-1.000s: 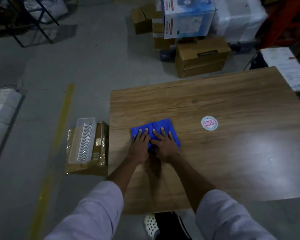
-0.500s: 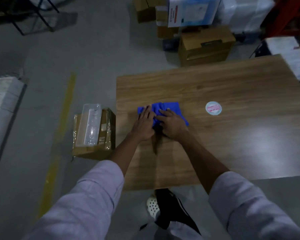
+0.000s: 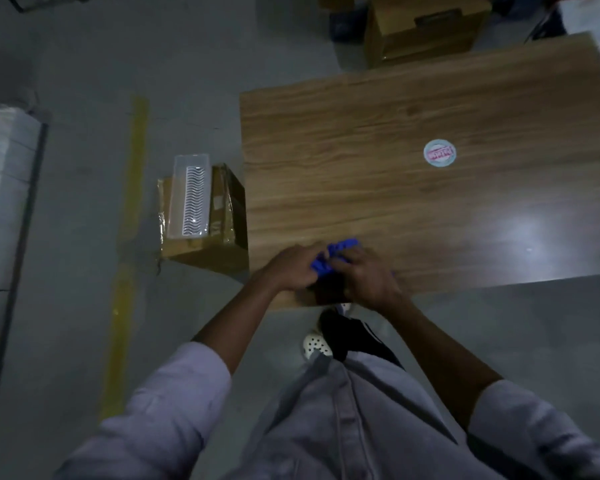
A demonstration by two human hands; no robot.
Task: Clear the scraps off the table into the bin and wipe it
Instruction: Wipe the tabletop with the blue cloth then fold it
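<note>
Looking soft and light, the blue cloth [image 3: 340,245], gripped bunched by left hand [image 3: 291,268] and right hand [image 3: 368,275], should offer hold anywhere.

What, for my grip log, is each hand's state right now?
Left hand: closed, gripping the bunched blue cloth.
Right hand: closed, gripping the same cloth.

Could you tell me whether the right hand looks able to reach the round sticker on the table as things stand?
Probably yes: only bare table lies between the right hand and the round sticker, though that hand and the left hand are both gripping the blue cloth.
</note>
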